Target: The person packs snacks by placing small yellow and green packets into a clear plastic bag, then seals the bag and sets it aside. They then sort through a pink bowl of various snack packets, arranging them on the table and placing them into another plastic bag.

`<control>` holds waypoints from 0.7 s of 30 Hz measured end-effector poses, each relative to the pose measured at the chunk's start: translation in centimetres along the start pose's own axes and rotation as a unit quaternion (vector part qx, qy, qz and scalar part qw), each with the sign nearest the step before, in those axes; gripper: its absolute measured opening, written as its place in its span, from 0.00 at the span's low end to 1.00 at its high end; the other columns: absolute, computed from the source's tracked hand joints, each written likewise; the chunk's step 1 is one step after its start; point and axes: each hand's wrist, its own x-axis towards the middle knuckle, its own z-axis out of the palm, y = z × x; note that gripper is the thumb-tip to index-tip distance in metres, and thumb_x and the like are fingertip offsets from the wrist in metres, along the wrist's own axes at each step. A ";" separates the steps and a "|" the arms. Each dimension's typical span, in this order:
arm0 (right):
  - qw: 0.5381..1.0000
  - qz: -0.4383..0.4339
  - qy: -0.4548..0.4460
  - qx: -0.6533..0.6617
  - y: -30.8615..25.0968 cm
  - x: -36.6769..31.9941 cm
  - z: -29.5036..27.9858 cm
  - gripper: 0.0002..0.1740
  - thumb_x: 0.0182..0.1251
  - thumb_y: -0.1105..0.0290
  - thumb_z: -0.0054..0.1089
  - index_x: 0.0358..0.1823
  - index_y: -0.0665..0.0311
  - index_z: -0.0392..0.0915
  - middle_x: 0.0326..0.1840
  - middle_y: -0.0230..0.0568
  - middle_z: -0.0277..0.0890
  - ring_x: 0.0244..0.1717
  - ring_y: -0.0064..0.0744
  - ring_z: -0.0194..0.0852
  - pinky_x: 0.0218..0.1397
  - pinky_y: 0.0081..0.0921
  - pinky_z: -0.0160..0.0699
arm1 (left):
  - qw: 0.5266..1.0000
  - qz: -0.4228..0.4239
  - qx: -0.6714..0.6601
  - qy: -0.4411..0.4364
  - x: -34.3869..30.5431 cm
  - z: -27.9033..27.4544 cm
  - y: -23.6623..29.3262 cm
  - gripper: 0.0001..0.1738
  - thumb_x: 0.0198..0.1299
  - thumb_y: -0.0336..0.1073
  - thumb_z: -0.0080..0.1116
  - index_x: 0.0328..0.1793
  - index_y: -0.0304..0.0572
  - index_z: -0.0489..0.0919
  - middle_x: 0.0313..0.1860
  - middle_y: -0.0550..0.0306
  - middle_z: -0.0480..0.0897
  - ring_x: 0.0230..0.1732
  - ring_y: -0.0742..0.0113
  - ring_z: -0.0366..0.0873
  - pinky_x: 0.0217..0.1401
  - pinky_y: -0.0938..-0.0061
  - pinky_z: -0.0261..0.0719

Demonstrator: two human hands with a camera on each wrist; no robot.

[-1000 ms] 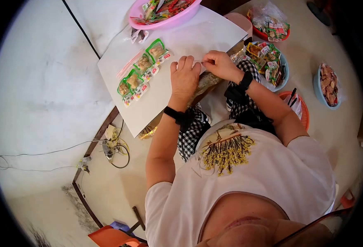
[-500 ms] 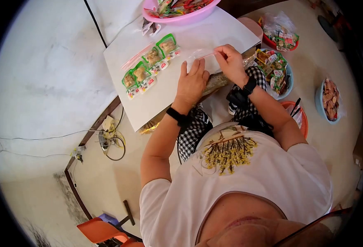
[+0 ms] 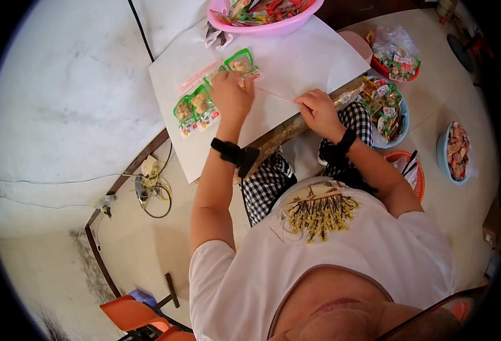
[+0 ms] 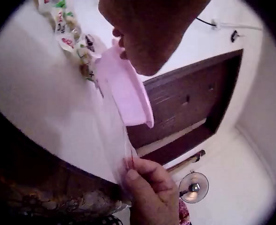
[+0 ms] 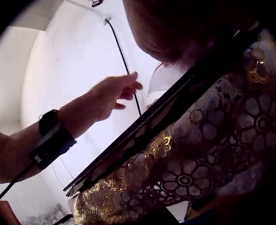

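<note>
In the head view my right hand [image 3: 320, 111] pinches the edge of a clear plastic zip bag [image 3: 279, 95] with a red seal line, near the table's front edge. The left wrist view shows the thumb and fingers on that bag [image 4: 118, 150]. My left hand [image 3: 232, 96] is away from the bag, over a row of small clear food packets with green borders and pale lumps inside. It covers part of the row; one packet [image 3: 199, 102] shows to its left and another [image 3: 240, 61] beyond it. In the right wrist view the left hand's fingers look loosely bent, holding nothing.
A pink basin [image 3: 284, 25] full of packets stands at the back of the white table [image 3: 301, 62]. Red-striped clear plastic [image 3: 189, 84] lies behind the row. On the floor to the right are a blue basin of packets [image 3: 384, 111], a blue basin of brown pieces [image 3: 456, 150] and an orange basket [image 3: 420, 184].
My left hand has let go of the bag and moved left to the row of packets. My right hand keeps its pinch on the bag, now lower at the table's front edge.
</note>
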 end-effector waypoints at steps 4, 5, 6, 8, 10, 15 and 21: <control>1.000 0.020 0.012 -0.003 -0.3 0.0 -0.7 0.04 0.59 0.77 0.56 0.36 0.65 0.75 0.33 0.44 0.74 0.39 0.49 0.70 0.43 0.42 0.70 | 0.983 -0.091 0.146 -0.071 1.8 1.7 -1.3 0.25 0.53 0.57 0.61 0.38 0.40 0.86 0.48 0.48 0.80 0.54 0.47 0.72 0.52 0.50 0.69; 1.000 0.023 0.014 -0.009 -0.2 0.1 -1.0 0.04 0.59 0.76 0.56 0.36 0.65 0.75 0.33 0.43 0.73 0.39 0.48 0.70 0.43 0.42 0.70 | 0.977 -0.101 0.163 -0.090 2.0 2.1 -1.2 0.28 0.53 0.60 0.61 0.39 0.39 0.86 0.48 0.48 0.80 0.54 0.46 0.72 0.52 0.50 0.69; 1.000 0.019 0.009 -0.013 -0.1 0.2 -1.2 0.04 0.59 0.76 0.57 0.36 0.65 0.75 0.33 0.43 0.73 0.39 0.48 0.70 0.43 0.42 0.70 | 0.975 -0.110 0.166 -0.096 2.2 2.5 -1.0 0.27 0.51 0.59 0.63 0.38 0.39 0.86 0.49 0.48 0.80 0.55 0.47 0.71 0.54 0.51 0.67; 1.000 0.014 -0.001 -0.018 0.1 0.1 -1.6 0.04 0.59 0.76 0.57 0.35 0.64 0.74 0.33 0.43 0.72 0.39 0.48 0.70 0.43 0.41 0.70 | 0.970 -0.129 0.174 -0.111 2.5 3.1 -0.4 0.27 0.48 0.57 0.67 0.37 0.37 0.84 0.50 0.48 0.79 0.58 0.49 0.70 0.59 0.52 0.64; 1.000 0.016 -0.013 -0.021 -0.1 0.2 -1.9 0.04 0.58 0.76 0.58 0.34 0.64 0.74 0.32 0.42 0.71 0.39 0.47 0.70 0.43 0.40 0.70 | 0.973 -0.147 0.149 -0.096 2.5 3.5 0.0 0.26 0.47 0.55 0.68 0.40 0.38 0.83 0.49 0.47 0.80 0.57 0.49 0.71 0.60 0.53 0.64; 0.999 0.006 -0.028 -0.034 0.3 0.1 -1.8 0.04 0.56 0.77 0.60 0.33 0.64 0.74 0.32 0.42 0.71 0.39 0.46 0.70 0.43 0.40 0.70 | 0.986 -0.150 0.056 -0.053 2.5 4.2 0.4 0.22 0.43 0.44 0.71 0.43 0.39 0.80 0.44 0.45 0.81 0.48 0.49 0.77 0.54 0.56 0.70; 0.999 -0.009 -0.003 -0.033 -0.1 0.1 -1.9 0.03 0.58 0.76 0.59 0.33 0.63 0.74 0.33 0.42 0.70 0.38 0.47 0.70 0.41 0.40 0.71 | 0.977 -0.098 -0.188 0.019 1.3 5.3 -1.5 0.22 0.45 0.28 0.66 0.50 0.33 0.77 0.39 0.43 0.82 0.39 0.48 0.80 0.45 0.60 0.77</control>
